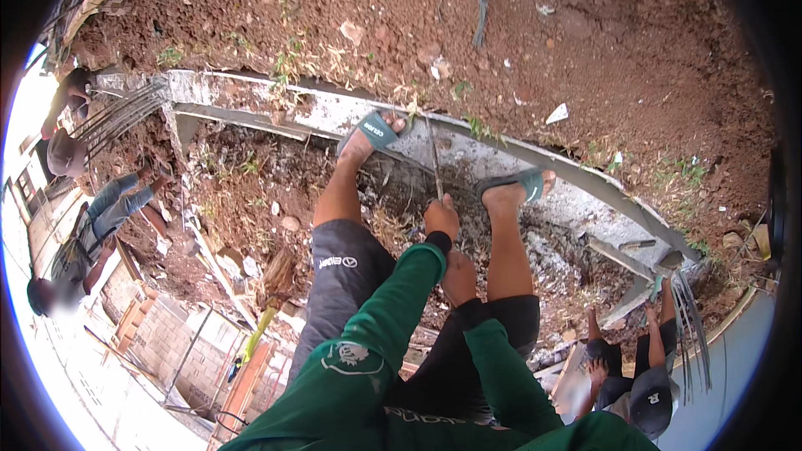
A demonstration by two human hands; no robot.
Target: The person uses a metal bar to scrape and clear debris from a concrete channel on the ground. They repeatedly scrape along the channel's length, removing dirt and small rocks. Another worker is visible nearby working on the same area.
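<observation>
My left hand [442, 220] is closed round a long, thin, dirt-stained rod [433, 159], whose far end reaches the pale concrete beam [459, 149] between my feet. Just below it, behind my left wrist, my right hand [459, 277] is closed, and what it grips is hidden. My two feet in green-grey slide sandals [378, 130] stand apart on the beam. Weeds and loose reddish soil [568, 50] lie along its far side, and a rubble-strewn trench [251, 200] lies on the near side.
A co-worker [100, 242] is at the left, with others [71, 117] beside steel bars [125, 113]. More co-workers [647, 392] are at the lower right near hanging rebar [689, 326]. Wooden planks [251, 380] and a block wall [171, 334] are at the lower left.
</observation>
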